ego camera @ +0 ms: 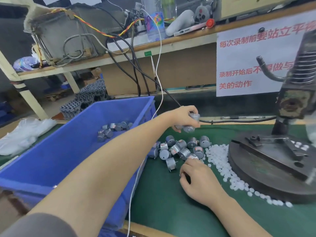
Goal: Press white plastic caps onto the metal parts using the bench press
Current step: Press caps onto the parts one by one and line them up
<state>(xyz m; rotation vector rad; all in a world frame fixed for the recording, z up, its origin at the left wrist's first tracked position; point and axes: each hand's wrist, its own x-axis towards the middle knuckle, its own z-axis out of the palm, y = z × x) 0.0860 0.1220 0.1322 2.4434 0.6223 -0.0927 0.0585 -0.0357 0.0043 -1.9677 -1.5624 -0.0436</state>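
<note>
My left hand [183, 118] is raised above the green mat and grips a few small round metal parts [189, 124], held over a pile of several more metal parts [177, 148]. My right hand [196, 177] lies on the mat at the pile's near edge, fingertips pinching one metal part [193, 156]. A drift of white plastic caps [220, 161] curves along the round base [266, 175] of the bench press [294, 103] at the right. A few caps lie on the base beside its fixture.
A blue plastic crate [51, 159] stands at the left with several metal parts in its far corner. A white cable [135, 185] runs down across the crate's right wall. A black cable crosses the mat behind my left hand. A white bag lies at far left.
</note>
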